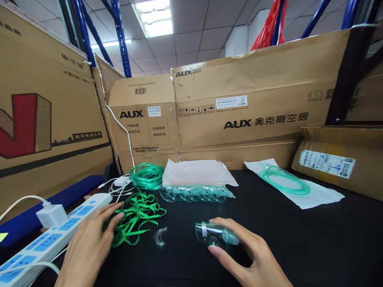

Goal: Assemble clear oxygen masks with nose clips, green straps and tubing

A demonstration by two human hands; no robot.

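My right hand (pixel 248 251) holds a clear green-tinted mask (pixel 216 234) between thumb and fingers, its round connector toward the palm and a metal strip near its left end. On the left, my left hand (pixel 94 235) rests at the edge of a pile of green elastic straps (pixel 139 215), fingers apart; whether a fingertip grips a strap is hidden. Between the hands lies a small bunch of thin metal wires (pixel 160 236). Behind them a row of nested clear masks (pixel 196 193) lies before a stack of white bags (pixel 199 172).
A white power strip (pixel 56 235) with a plugged-in charger (pixel 52 215) runs along the left. Coiled green tubing (pixel 147 176) lies behind the straps. A bag with tubing (pixel 295 185) and a cardboard box (pixel 338 159) stand back right. Cardboard walls (pixel 239 103) enclose the black table (pixel 299 239).
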